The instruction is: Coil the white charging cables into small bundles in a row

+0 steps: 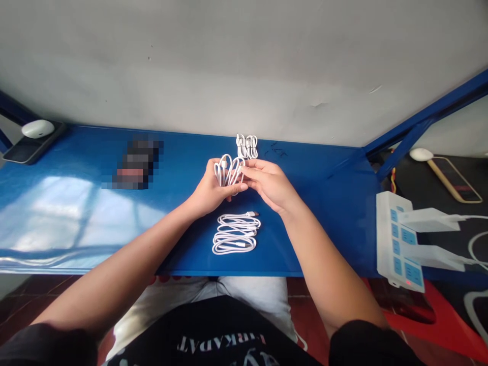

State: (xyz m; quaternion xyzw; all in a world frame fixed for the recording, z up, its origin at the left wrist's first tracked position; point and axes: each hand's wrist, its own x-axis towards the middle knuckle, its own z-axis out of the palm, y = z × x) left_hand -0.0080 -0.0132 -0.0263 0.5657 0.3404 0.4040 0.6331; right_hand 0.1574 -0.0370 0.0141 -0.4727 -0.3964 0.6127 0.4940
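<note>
My left hand [209, 190] is closed around a coiled white cable [227, 173], held above the blue table [76, 203]. My right hand [269, 183] pinches the same coil from the right side with its fingertips. Loose white cables [236, 234] lie in loops on the table just below my hands. A small bundled white cable [247, 146] rests behind my hands near the wall.
A white power strip [396, 244] with two plugged adapters hangs off the table's right end. A white rounded object [37, 128] sits on a dark tray at the far left. A blurred dark item [135, 165] lies left of centre. The grey wall [244, 61] backs the table.
</note>
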